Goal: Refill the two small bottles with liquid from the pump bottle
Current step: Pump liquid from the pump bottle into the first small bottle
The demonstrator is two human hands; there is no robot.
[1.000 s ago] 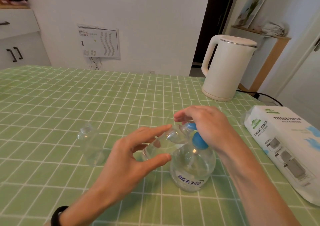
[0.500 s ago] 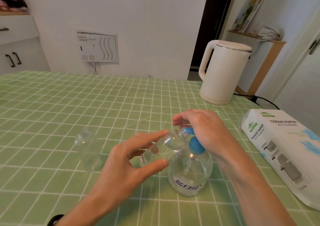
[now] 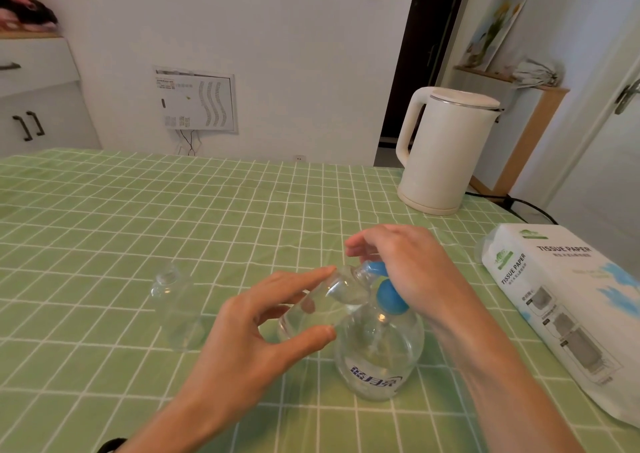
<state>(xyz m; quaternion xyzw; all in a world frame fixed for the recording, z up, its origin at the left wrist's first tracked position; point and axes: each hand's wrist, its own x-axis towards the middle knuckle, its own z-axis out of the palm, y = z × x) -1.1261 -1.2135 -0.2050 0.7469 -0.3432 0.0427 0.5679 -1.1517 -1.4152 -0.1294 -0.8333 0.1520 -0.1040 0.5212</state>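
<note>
On the left, one small bottle stands upright on the green surface. It is clear and looks empty, and no hand touches it. It is nearer my left hand than my right.

Next comes my left hand. My fingers are spread wide, and my thumb and first finger pinch the other small bottle between them. I hold it tilted. Its bottom points down and left toward me, and its open mouth points up and right toward the blue spout.

Then comes the pump bottle. It stands upright on the surface, just under the tilted bottle and touching it. It looks about half full of clear liquid.

My right hand rests on top of the blue pump head. My fingers curl down over it, so I cannot see much of the spout.

I think the mouth must stay right under the spout when I press, or the liquid may run down the outside.
</note>
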